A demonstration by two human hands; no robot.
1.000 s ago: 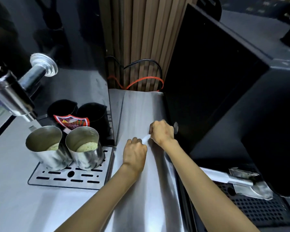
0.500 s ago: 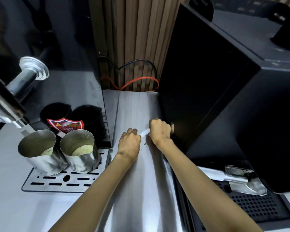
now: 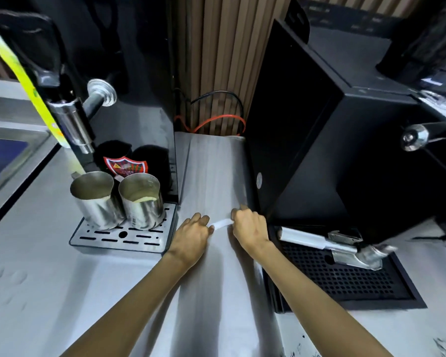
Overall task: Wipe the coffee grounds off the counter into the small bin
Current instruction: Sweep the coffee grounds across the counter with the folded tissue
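Note:
My left hand (image 3: 191, 235) and my right hand (image 3: 250, 228) lie close together on the steel counter (image 3: 211, 171), in the narrow lane between two black machines. A short white strip (image 3: 222, 224), paper or cloth, spans the gap between them. My right hand grips its right end with curled fingers. My left hand, knuckles up with fingers bent down to the counter, holds the left end at the thumb. What lies under either palm is hidden. I cannot make out grounds near the hands. No bin is in view.
Two steel milk jugs (image 3: 119, 199) stand on a drip tray (image 3: 124, 237) at the left machine (image 3: 129, 99). On the right, the black machine (image 3: 319, 150) has a perforated tray (image 3: 340, 276) and a metal handle (image 3: 327, 243). Cables (image 3: 216, 119) hang at the back wall.
Both hands have slid toward me along the counter, keeping the white strip between them. My head has pulled back, so more of both machines shows.

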